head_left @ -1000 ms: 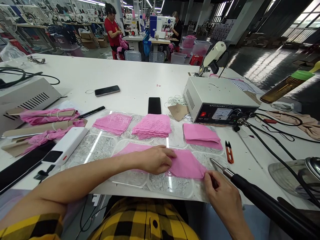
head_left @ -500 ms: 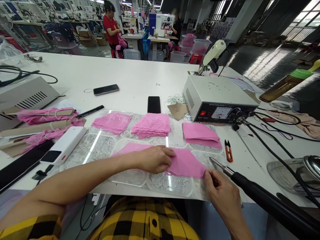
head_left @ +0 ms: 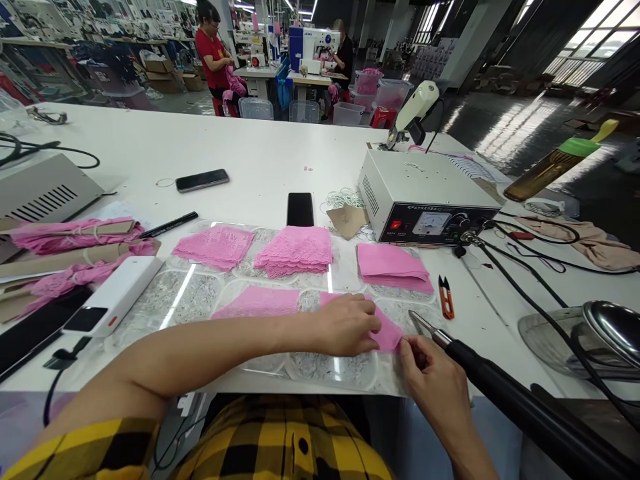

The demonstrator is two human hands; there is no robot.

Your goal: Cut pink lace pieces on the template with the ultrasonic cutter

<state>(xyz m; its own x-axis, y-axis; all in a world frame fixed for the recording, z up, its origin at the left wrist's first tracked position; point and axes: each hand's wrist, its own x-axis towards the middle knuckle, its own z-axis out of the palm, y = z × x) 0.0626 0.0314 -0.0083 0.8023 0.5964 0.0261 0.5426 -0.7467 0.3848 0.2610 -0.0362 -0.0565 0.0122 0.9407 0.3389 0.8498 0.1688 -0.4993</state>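
Big white table (head_left: pixel 250 150) here, left forearm (head_left: pixel 225 347) reaching rightward over it. Left hand (head_left: pixel 350 327) is palm-down, fingers curled, can't tell if that grip's pinching anything. Right hand (head_left: pixel 433 370) has thumb and finger pinching the right corner of the pink cloth (head_left: pixel 390 333) under the left.

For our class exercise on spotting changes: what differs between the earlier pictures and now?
The left hand has moved right over the pink piece, nearer the right hand, which keeps pinching that piece's corner. The middle lace stack and orange snips lie where they were.
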